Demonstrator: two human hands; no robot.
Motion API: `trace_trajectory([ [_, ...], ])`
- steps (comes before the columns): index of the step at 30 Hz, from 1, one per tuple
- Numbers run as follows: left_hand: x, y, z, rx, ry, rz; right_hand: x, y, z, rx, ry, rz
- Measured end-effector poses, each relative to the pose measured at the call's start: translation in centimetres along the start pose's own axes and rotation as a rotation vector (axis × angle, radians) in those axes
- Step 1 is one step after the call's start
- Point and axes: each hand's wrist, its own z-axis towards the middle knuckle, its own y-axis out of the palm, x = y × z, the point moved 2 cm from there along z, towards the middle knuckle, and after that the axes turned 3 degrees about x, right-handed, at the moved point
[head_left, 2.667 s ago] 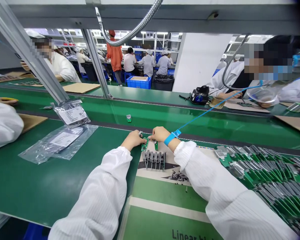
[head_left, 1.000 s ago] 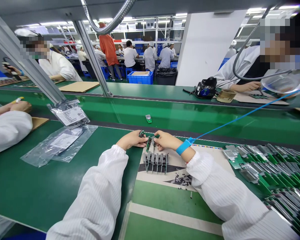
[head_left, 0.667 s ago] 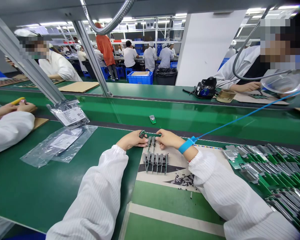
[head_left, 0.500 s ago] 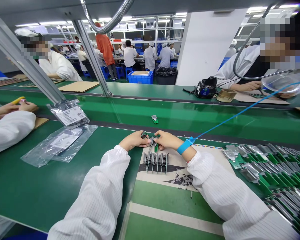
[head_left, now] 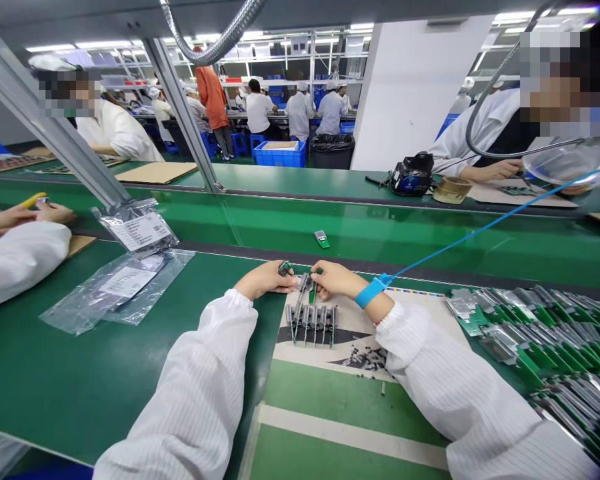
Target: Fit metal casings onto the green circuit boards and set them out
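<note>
My left hand [head_left: 264, 278] and my right hand [head_left: 334, 278] meet over a small green circuit board [head_left: 307, 285], both with fingers pinched on it. The left hand also holds a small dark part [head_left: 285, 268] at its fingertips. Just below stands a row of several upright boards [head_left: 311, 320] on a printed cardboard sheet [head_left: 420, 320]. A blue wrist strap [head_left: 370, 292] with a blue cord is round my right wrist.
A heap of green boards [head_left: 540, 340] lies at the right. Clear plastic bags [head_left: 120, 283] lie to the left. One small board [head_left: 321, 239] rides the green conveyor belt [head_left: 430, 247]. Other people work at the left and across the belt.
The small board on the belt has drifted to the right. My hands stay together on the board, turning it slightly; the view has shifted a little since the earliest frame.
</note>
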Motion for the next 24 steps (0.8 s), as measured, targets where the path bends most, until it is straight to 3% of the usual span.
trace_trajectory([
  [10, -0.5, -0.3, 0.5, -0.008, -0.015, -0.016, 0.3, -0.7, -0.4, 0.055, 0.009, -0.13],
  [13, -0.5, -0.4, 0.4, -0.004, -0.019, -0.026, 0.3, -2.0, 0.2, 0.159, 0.011, -0.205],
  [19, 0.2, -0.4, -0.3, 0.011, 0.008, -0.033, 0.6, -5.5, 3.2, 0.508, 0.064, -0.304],
  [24, 1.4, -0.4, -1.4, 0.082, 0.107, -0.081, 0.3, -6.8, 4.1, 0.557, 0.062, -0.267],
])
